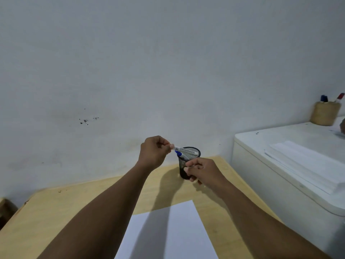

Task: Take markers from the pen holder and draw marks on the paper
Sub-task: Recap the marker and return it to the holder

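Observation:
A black mesh pen holder point(183, 166) stands at the far edge of the wooden table point(74, 206), near the wall. My left hand point(155, 152) pinches the end of a white marker point(186, 150) that lies tilted across the holder's rim. A second marker with a blue cap point(181, 156) leans inside the holder. My right hand point(203, 171) is wrapped around the holder's side. A white sheet of paper point(168, 232) lies on the table close to me, partly shaded by my arms.
A white appliance point(280, 165) stands right of the table with a stack of white paper point(306, 163) on its lid. A woven cup point(325, 114) with blue and red pens sits at its back corner. The wall point(168, 62) rises directly behind the table.

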### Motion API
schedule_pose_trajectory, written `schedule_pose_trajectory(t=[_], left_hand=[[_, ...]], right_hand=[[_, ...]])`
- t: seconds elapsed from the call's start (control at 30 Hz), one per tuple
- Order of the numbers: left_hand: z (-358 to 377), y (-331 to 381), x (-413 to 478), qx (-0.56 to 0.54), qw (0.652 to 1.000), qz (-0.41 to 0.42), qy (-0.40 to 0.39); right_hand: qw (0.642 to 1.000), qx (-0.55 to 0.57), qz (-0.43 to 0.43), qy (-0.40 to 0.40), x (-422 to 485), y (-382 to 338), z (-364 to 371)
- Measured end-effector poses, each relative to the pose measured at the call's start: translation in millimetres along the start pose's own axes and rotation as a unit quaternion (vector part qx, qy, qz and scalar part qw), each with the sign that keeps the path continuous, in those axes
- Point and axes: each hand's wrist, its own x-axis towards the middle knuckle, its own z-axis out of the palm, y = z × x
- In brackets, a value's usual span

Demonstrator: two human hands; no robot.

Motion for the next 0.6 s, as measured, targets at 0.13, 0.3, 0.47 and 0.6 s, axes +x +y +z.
schedule_pose_trajectory(t=[0.13,0.3,0.47,0.6], left_hand=[[12,-1,7,0.097,0.995,0.022,-0.010],[24,3,14,0.170,0.983,0.057,-0.042],[40,0,16,0.218,0.968,0.067,-0.110],[42,-3,11,0.225,0.966,0.069,-0.109]], right_hand=[[1.000,0.017,0.002,0.009,10,5,-6],[1.000,-0.011,-0.013,0.016,19,10,-6],[0.991,-0.121,-0.041,0.034,24,12,-8],[0.985,-0.165,-0.033,0.033,24,6,-11]])
